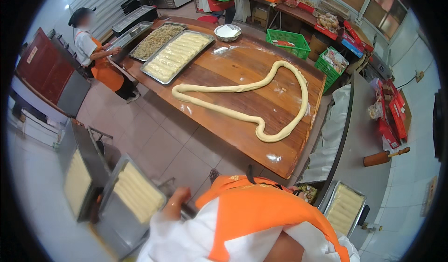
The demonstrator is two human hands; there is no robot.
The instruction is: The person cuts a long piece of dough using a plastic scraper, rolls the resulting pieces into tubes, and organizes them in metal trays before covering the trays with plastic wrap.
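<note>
My left hand (177,200) is at the lower left, in front of my white sleeve and orange apron. Its fingers are smeared, so I cannot make out a grip. Just to its left is a metal tray (110,186) with pale dough rolls (138,192) in a row; whether hand and tray touch does not show. My right hand is out of sight. On the wooden table (224,115) ahead, a long dough rope (219,88) lies in a large bent loop, with flour patches around it. A filled tray of dough (179,56) stands at the table's far left.
Beside that tray is one of crumbly filling (158,40); a metal bowl (227,32) of white powder sits nearby. A co-worker (95,52) stands left of the table. Green crates (289,43) are at the far right. Another dough tray (345,208) and a wooden roller (377,159) lie right.
</note>
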